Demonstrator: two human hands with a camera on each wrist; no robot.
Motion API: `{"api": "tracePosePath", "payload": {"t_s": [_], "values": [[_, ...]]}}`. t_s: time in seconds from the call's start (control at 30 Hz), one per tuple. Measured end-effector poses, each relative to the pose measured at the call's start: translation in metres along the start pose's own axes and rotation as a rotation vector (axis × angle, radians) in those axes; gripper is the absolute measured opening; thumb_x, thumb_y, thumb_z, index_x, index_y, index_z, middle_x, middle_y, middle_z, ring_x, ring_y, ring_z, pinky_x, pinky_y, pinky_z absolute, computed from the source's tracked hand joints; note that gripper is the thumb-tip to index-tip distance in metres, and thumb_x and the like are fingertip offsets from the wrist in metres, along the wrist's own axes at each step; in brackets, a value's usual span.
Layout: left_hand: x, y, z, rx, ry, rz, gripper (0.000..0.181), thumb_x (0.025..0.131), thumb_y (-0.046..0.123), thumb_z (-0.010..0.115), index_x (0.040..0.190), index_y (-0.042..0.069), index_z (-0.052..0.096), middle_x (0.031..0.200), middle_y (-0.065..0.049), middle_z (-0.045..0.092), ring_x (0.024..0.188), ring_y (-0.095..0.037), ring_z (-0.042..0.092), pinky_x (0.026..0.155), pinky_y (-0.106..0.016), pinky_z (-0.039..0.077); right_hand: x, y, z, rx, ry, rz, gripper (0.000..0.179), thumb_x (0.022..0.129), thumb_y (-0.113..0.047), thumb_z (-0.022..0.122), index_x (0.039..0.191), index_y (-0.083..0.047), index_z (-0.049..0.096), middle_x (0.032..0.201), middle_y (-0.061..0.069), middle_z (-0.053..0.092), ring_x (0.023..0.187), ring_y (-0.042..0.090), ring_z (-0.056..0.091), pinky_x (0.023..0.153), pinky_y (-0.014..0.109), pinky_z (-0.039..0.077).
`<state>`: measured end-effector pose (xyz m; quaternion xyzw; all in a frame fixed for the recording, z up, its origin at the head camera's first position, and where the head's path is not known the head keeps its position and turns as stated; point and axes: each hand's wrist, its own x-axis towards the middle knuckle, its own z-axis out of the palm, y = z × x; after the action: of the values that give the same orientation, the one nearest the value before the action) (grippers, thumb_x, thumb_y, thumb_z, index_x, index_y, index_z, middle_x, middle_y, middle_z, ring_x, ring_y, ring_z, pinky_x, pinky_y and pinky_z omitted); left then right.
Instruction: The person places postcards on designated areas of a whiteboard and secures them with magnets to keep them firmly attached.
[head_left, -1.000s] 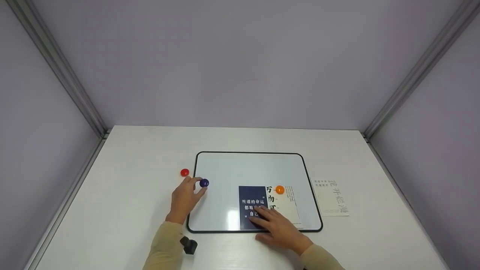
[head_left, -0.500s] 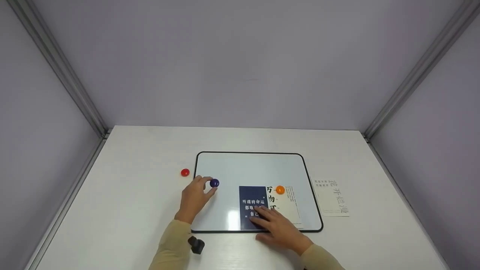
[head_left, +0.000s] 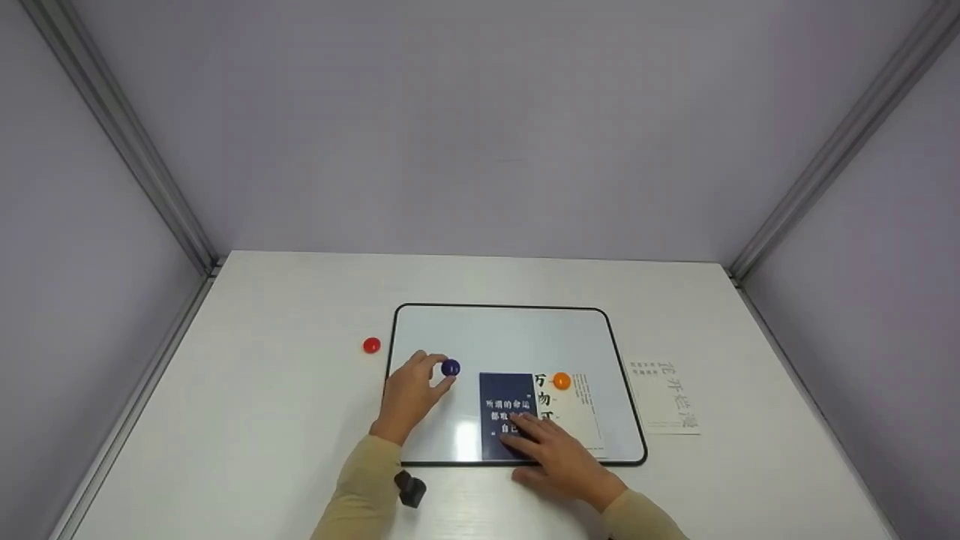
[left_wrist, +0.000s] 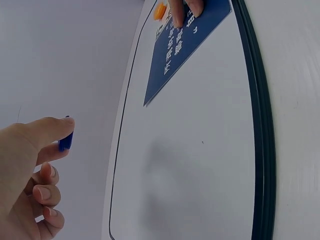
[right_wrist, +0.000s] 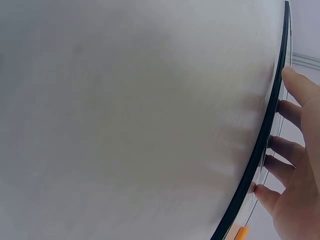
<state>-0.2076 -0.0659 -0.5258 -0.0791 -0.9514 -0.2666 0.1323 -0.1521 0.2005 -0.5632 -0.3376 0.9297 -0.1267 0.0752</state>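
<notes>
Two hands over the whiteboard [head_left: 487,337]: left hand [head_left: 409,397] pinches the blue disc [head_left: 450,367] between thumb and finger, raised above the board, left of the blue card [head_left: 499,388]; right hand [head_left: 562,457] has fingers spread, fingertips on the blue card, wrist past the board's near edge. Orange disc [head_left: 562,381] sits on the cream card [head_left: 581,420] beside the blue card. Red disc [head_left: 371,345] lies on the table [head_left: 300,315] left of the board, another card [head_left: 667,409] right of it.

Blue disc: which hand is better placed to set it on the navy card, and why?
Probably the left hand: it pinches the blue disc; the right hand rests on the navy card.
</notes>
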Motion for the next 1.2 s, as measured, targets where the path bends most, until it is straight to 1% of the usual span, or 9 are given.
{"api": "tracePosePath", "payload": {"t_s": [0.1, 0.23, 0.4, 0.6, 0.83, 1.0, 1.2], "values": [[0.001, 0.004, 0.002, 0.002, -0.021, -0.006, 0.035, 0.082, 0.029, 0.076, 0.111, 0.010, 0.069, 0.084, -0.003, 0.063, 0.068, -0.009, 0.055, 0.061, -0.023, 0.051, 0.000, 0.001, 0.001, -0.006, 0.017, -0.010, 0.056, 0.093, -0.052, 0.053, 0.143, -0.030, 0.045, 0.156, 0.008, 0.038, 0.142, 0.033, 0.039, 0.115, 0.053, 0.036], [0.002, 0.007, 0.006, 0.003, -0.032, 0.001, 0.035, 0.083, 0.030, 0.075, 0.111, 0.011, 0.069, 0.084, -0.002, 0.062, 0.068, -0.007, 0.053, 0.060, -0.020, 0.048, 0.000, 0.001, 0.002, -0.016, 0.036, -0.021, 0.055, 0.092, -0.051, 0.054, 0.143, -0.030, 0.046, 0.155, 0.008, 0.039, 0.141, 0.034, 0.041, 0.114, 0.053, 0.037], [0.003, 0.011, 0.009, 0.008, -0.033, 0.019, 0.034, 0.083, 0.030, 0.075, 0.111, 0.012, 0.069, 0.083, -0.001, 0.061, 0.068, -0.007, 0.052, 0.059, -0.020, 0.047, 0.000, 0.001, 0.002, -0.009, 0.030, -0.013, 0.055, 0.092, -0.051, 0.054, 0.143, -0.030, 0.046, 0.155, 0.008, 0.039, 0.142, 0.033, 0.040, 0.115, 0.053, 0.036], [0.004, 0.015, 0.012, 0.005, -0.054, 0.015, 0.034, 0.083, 0.031, 0.074, 0.111, 0.013, 0.069, 0.084, -0.001, 0.061, 0.067, -0.006, 0.051, 0.061, -0.021, 0.050, 0.000, 0.001, 0.002, -0.024, 0.033, -0.016, 0.055, 0.092, -0.052, 0.054, 0.142, -0.029, 0.047, 0.155, 0.008, 0.040, 0.142, 0.033, 0.041, 0.114, 0.052, 0.036], [0.005, 0.019, 0.017, 0.023, -0.038, 0.065, 0.031, 0.083, 0.030, 0.074, 0.108, 0.012, 0.070, 0.085, -0.003, 0.062, 0.069, -0.011, 0.059, 0.061, -0.025, 0.053, 0.000, -0.001, 0.001, -0.017, 0.030, -0.002, 0.055, 0.092, -0.050, 0.056, 0.142, -0.030, 0.047, 0.156, 0.007, 0.039, 0.142, 0.033, 0.040, 0.115, 0.052, 0.036], [0.006, 0.023, 0.020, 0.013, -0.060, 0.067, 0.031, 0.084, 0.031, 0.074, 0.109, 0.013, 0.070, 0.088, -0.004, 0.064, 0.069, -0.011, 0.059, 0.064, -0.027, 0.054, 0.000, -0.001, 0.001, -0.013, 0.019, 0.004, 0.055, 0.092, -0.051, 0.055, 0.142, -0.030, 0.046, 0.156, 0.007, 0.038, 0.142, 0.033, 0.040, 0.115, 0.053, 0.036], [0.008, 0.027, 0.024, -0.004, -0.093, 0.065, 0.033, 0.085, 0.031, 0.073, 0.111, 0.012, 0.069, 0.089, -0.004, 0.063, 0.071, -0.011, 0.059, 0.063, -0.025, 0.052, 0.000, 0.000, 0.001, -0.017, 0.009, 0.009, 0.055, 0.092, -0.050, 0.055, 0.143, -0.031, 0.046, 0.156, 0.007, 0.038, 0.143, 0.033, 0.039, 0.115, 0.053, 0.035]]}}
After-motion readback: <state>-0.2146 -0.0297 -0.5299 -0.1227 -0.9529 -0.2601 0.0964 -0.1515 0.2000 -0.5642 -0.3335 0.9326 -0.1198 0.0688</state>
